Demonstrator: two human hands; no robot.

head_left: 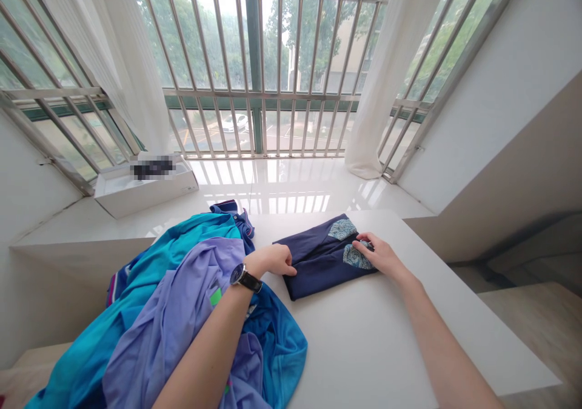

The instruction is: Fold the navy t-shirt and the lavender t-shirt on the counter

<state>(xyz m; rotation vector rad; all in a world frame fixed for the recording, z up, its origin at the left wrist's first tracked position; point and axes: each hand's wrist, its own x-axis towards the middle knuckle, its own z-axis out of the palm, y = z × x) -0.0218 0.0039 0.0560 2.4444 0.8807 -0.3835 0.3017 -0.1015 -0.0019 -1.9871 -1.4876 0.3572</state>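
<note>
A navy blue garment point(313, 257) with light blue paisley-patterned patches lies folded into a flat bundle on the white table point(359, 342). At its left end is my left hand point(275, 260), fingers curled and pinching the edge; a black-strapped watch point(245, 277) is on that wrist. My right hand point(378, 252) closes thumb and fingers on the patterned part at the right end. What exactly lies between the fingertips is partly hidden. Beneath and beside my left forearm is a loose heap of clothes, with a teal garment point(136, 300) and a lavender garment point(182, 300) on top.
On the white windowsill point(282, 185) behind the table, an open white box point(145, 194) stands at the left, with a blurred dark patch above it. Barred windows and white curtains point(386, 63) close off the back. The table's right edge drops toward a wooden surface point(536, 318).
</note>
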